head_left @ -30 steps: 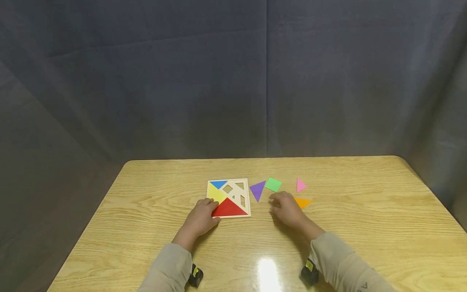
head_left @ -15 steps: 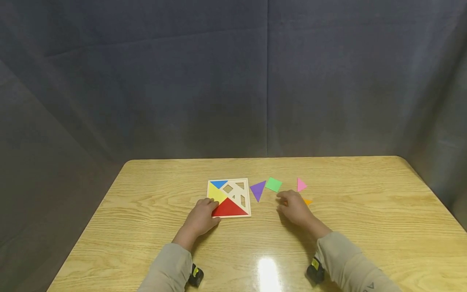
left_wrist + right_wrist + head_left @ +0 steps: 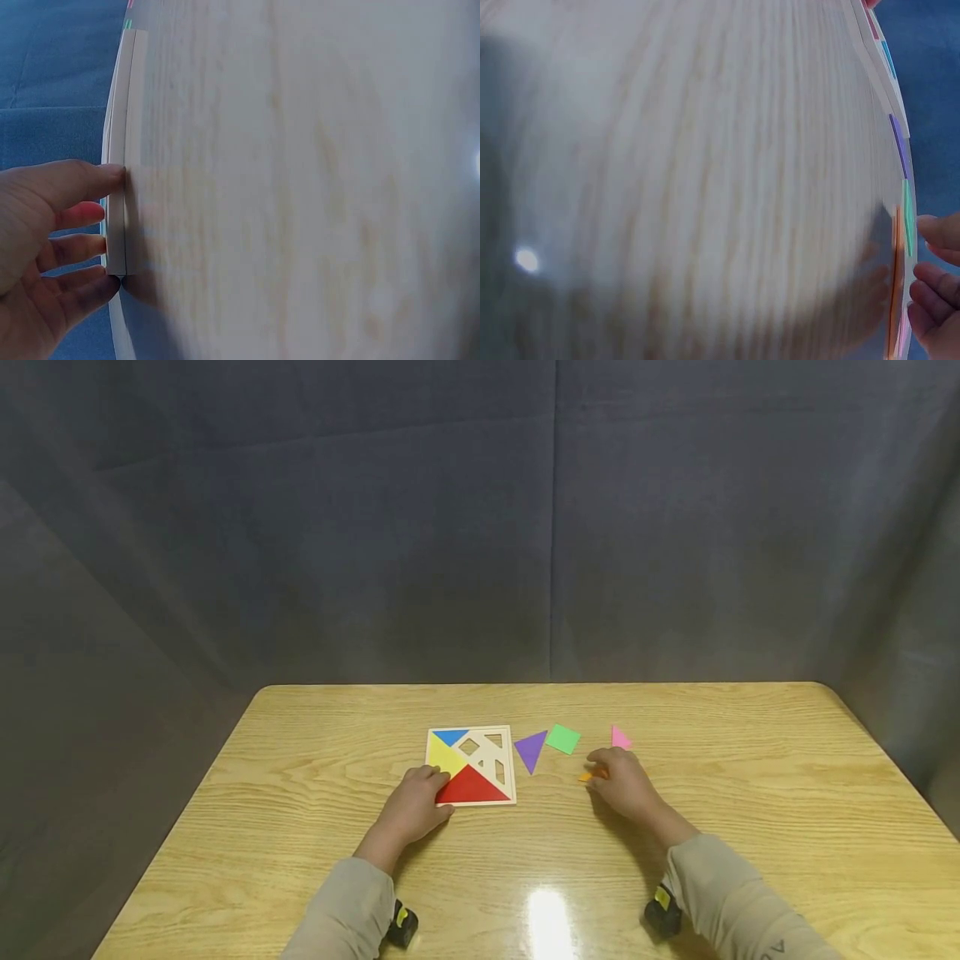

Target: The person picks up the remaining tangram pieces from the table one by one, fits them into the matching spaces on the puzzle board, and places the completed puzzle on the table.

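A square wooden tangram board (image 3: 512, 760) lies on the table. In its recesses sit a blue triangle (image 3: 450, 737), a yellow triangle (image 3: 444, 755) and a red triangle (image 3: 471, 787); the cutouts at its right are bare. My left hand (image 3: 414, 797) holds the board's near left corner, thumb along the near edge (image 3: 116, 225) and fingers over the left side. Over an orange piece (image 3: 592, 776) is my right hand (image 3: 624, 782), which partly covers it. In the right wrist view the fingers (image 3: 934, 300) are spread beside this orange piece (image 3: 895, 285), without a visible grip.
Between board and right hand lie a purple triangle (image 3: 531, 750) and a green square (image 3: 563, 739). A pink triangle (image 3: 620, 737) is just beyond the right hand. Dark cloth (image 3: 420, 527) hangs behind the wooden table (image 3: 322, 735).
My right hand has moved rightward over the orange piece, whose left tip now shows beneath the fingers. The left hand and the board have stayed put.
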The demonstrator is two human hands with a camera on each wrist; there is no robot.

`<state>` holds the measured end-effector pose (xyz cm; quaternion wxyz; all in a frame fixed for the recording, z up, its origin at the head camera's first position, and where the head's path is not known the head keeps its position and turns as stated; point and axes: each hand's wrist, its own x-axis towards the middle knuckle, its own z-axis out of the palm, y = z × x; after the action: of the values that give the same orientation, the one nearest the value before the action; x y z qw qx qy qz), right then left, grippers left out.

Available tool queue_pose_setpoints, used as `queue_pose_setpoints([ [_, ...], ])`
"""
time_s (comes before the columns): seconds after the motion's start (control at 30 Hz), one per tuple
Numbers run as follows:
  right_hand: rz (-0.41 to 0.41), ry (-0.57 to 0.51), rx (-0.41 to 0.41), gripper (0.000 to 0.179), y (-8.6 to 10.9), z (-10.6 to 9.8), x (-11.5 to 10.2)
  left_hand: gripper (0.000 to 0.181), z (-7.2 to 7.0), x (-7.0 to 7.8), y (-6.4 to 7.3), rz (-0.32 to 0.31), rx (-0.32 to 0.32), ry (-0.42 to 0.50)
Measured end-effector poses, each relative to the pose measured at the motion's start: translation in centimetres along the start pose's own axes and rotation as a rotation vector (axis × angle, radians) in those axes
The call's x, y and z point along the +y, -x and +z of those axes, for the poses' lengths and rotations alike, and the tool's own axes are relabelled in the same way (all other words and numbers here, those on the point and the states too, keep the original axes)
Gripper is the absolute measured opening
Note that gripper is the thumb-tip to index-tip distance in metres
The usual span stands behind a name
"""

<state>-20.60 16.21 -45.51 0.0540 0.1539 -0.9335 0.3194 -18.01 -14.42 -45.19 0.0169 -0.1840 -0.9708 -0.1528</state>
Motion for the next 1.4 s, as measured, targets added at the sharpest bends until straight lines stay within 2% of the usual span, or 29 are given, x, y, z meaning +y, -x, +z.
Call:
queue_pose_setpoints([
  [0.6, 0.058, 0.032, -0.034, 0.026, 0.2, -0.6, 1.5, 0.041, -0.2, 0.1, 0.1, 0.001, 0.001, 0.002],
  [0.8, 0.042, 0.06, -0.033, 0.024, 0.0, -0.6, 1.9, 0.041, -0.2, 0.1, 0.1, 0.005, 0.004, 0.007],
  [1.17, 0.061, 0.097, -0.075, 0.02, -0.4, -0.8, 1.5, 0.041, -0.1, 0.1, 0.1, -0.012, -0.002, 0.007],
  [1.4, 0.093, 0.041, -0.103, 0.021, -0.4, -1.1, 1.2, 0.041, -0.2, 0.2, 0.1, -0.014, -0.008, 0.009],
])
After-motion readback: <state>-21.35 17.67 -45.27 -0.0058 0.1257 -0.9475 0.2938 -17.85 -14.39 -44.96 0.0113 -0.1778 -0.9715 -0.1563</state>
